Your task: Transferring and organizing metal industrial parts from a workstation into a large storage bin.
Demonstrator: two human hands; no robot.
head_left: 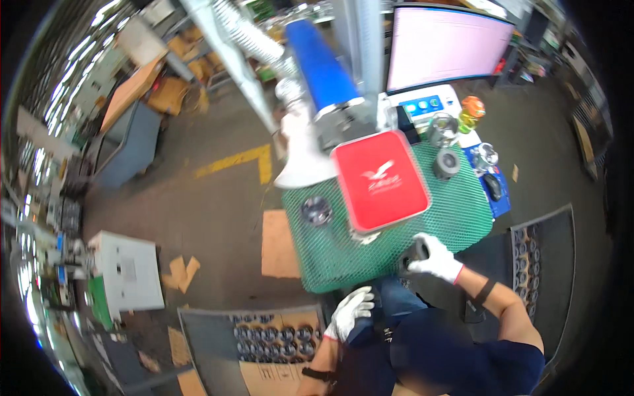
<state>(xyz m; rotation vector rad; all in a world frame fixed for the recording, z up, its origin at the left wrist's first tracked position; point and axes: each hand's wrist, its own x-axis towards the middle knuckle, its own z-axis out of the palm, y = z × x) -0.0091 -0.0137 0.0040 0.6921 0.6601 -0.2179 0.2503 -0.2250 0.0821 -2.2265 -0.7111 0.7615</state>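
My right hand (436,259), in a white glove, grips a dark grey cylindrical part (407,259) at the near edge of the green mesh mat (330,262). My left hand (351,313), gloved as well, is by my lap below the mat, its fingers stretched out and nothing in them. A red square panel with a pale rim and white marking (382,179) stands over the middle of the mat. To its left sits a dark, shiny round part (317,211). A grey ring-shaped part (446,164) rests on the right of the mat.
Trays of several round dark parts flank me, on the left (274,340) and right (526,267). Behind the mat are a white hood (300,155), a blue machine column (321,63) and a monitor (449,47). A bottle (471,113) and mouse (493,187) stand at right.
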